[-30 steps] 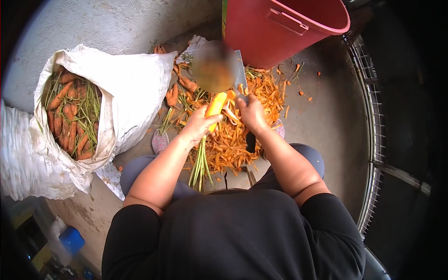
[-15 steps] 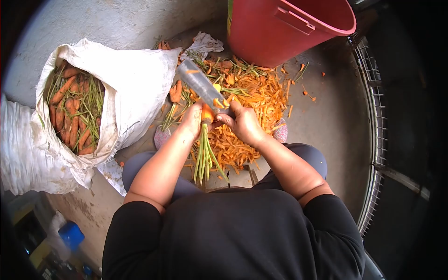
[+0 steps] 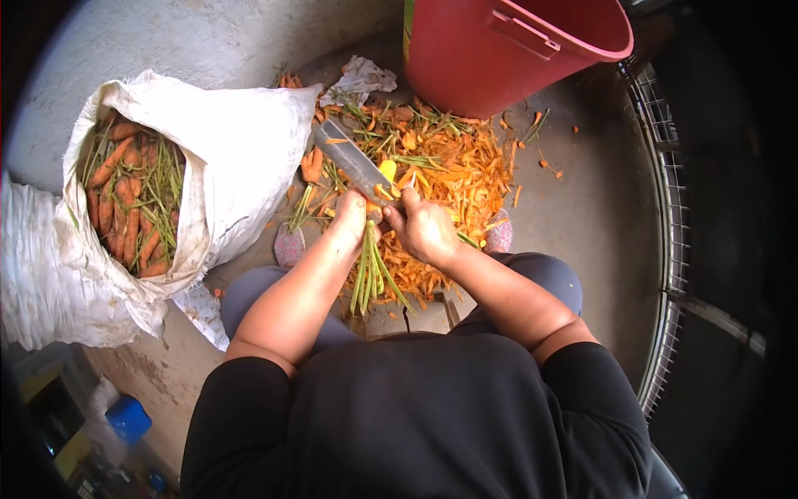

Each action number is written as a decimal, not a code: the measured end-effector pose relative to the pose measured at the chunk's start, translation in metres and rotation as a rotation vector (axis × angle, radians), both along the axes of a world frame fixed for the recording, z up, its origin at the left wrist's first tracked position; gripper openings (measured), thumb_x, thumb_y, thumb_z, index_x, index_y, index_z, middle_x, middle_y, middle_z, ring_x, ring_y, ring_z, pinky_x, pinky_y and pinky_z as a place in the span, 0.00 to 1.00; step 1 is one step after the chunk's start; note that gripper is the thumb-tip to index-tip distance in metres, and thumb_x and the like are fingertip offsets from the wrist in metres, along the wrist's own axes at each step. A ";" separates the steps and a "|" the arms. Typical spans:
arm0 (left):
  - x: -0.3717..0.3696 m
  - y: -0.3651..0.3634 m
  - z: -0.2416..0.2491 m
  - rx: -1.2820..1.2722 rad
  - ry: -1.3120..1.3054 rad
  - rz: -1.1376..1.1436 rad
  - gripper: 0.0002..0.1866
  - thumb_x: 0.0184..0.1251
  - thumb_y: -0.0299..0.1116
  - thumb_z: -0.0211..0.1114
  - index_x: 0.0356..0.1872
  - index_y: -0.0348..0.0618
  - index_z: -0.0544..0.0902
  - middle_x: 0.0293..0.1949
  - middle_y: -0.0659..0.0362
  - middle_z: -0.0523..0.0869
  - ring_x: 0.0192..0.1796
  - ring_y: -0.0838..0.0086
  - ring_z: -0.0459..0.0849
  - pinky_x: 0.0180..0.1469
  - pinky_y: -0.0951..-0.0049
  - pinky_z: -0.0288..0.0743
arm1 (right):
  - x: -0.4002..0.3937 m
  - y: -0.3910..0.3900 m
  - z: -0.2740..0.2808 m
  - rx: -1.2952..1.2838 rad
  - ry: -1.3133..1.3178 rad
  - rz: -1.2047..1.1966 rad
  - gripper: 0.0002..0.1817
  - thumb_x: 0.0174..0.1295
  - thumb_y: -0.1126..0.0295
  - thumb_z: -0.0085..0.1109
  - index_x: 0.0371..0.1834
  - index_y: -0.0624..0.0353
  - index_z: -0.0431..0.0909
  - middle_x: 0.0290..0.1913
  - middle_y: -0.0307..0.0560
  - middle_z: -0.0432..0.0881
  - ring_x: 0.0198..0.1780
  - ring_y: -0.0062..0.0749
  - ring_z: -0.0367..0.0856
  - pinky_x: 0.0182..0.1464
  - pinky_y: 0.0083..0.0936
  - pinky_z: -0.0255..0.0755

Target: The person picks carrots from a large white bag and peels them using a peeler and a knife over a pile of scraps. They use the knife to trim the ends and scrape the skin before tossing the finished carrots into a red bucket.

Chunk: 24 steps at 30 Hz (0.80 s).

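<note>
My left hand (image 3: 350, 218) is closed around a carrot, mostly hidden by the fingers, whose green stalks (image 3: 371, 279) hang down toward my lap. A wide metal knife (image 3: 353, 160) slants up and to the left, its lower end in my right hand (image 3: 429, 232). The blade lies against the top of the carrot, with orange bits stuck on it. Beneath both hands spreads a pile of orange peelings (image 3: 478, 183) mixed with green stalks. One whole carrot (image 3: 312, 165) rests left of the blade.
An open white sack (image 3: 241, 141) full of carrots (image 3: 129, 204) stands on the left. A large red bin (image 3: 474, 71) is beyond the peelings. Wire mesh (image 3: 673, 200) runs along the right side. A blue object (image 3: 127, 418) lies at lower left.
Both hands have shifted slightly, and the knife's lower end has moved a little left. A yellow-green piece beside the blade now shows more fully. The stalks have swung slightly right.
</note>
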<state>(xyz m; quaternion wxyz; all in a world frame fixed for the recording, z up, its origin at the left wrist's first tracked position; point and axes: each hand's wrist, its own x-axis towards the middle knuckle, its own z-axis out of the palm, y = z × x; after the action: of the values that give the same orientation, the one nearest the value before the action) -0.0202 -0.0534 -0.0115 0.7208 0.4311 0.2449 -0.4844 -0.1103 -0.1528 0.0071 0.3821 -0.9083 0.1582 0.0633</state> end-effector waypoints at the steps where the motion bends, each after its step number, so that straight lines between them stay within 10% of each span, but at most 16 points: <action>1: 0.001 0.001 -0.005 -0.004 0.000 -0.008 0.15 0.65 0.40 0.45 0.43 0.44 0.74 0.34 0.58 0.80 0.34 0.73 0.80 0.33 0.71 0.78 | 0.001 0.000 0.000 0.003 0.012 0.018 0.18 0.56 0.58 0.54 0.39 0.62 0.64 0.28 0.57 0.79 0.31 0.56 0.78 0.35 0.44 0.71; 5: 0.001 0.001 -0.017 -0.061 -0.015 -0.074 0.16 0.66 0.42 0.45 0.43 0.43 0.74 0.34 0.60 0.80 0.33 0.74 0.80 0.34 0.75 0.76 | 0.003 -0.001 -0.003 -0.169 -0.229 -0.008 0.35 0.45 0.50 0.60 0.49 0.63 0.59 0.26 0.61 0.77 0.29 0.53 0.79 0.35 0.42 0.73; 10: 0.000 0.007 0.000 -0.047 -0.104 -0.262 0.24 0.66 0.55 0.44 0.45 0.45 0.73 0.30 0.68 0.77 0.25 0.75 0.74 0.31 0.77 0.67 | 0.014 -0.020 0.024 0.116 0.127 -0.211 0.35 0.45 0.45 0.61 0.44 0.64 0.64 0.31 0.60 0.78 0.34 0.51 0.79 0.37 0.37 0.73; 15: 0.003 0.010 0.020 0.735 -1.861 -0.260 0.28 0.51 0.52 0.66 0.43 0.40 0.72 0.31 0.59 0.78 0.32 0.64 0.78 0.39 0.69 0.72 | 0.009 -0.047 -0.010 0.783 -0.030 -0.283 0.26 0.53 0.50 0.59 0.40 0.65 0.69 0.30 0.46 0.75 0.34 0.28 0.73 0.37 0.26 0.68; 24: -0.004 0.020 0.018 0.543 -1.562 -0.728 0.18 0.39 0.29 0.70 0.34 0.39 0.75 0.29 0.49 0.81 0.33 0.56 0.81 0.35 0.63 0.74 | 0.007 -0.035 -0.011 0.556 -0.100 -0.097 0.34 0.46 0.41 0.61 0.36 0.66 0.69 0.32 0.52 0.75 0.37 0.34 0.73 0.41 0.30 0.68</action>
<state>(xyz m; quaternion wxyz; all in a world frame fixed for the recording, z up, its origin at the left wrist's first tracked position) -0.0246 -0.0333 0.0064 0.3574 0.8434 -0.3599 -0.1773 -0.1035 -0.1875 -0.0043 0.6264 -0.7621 0.1588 0.0412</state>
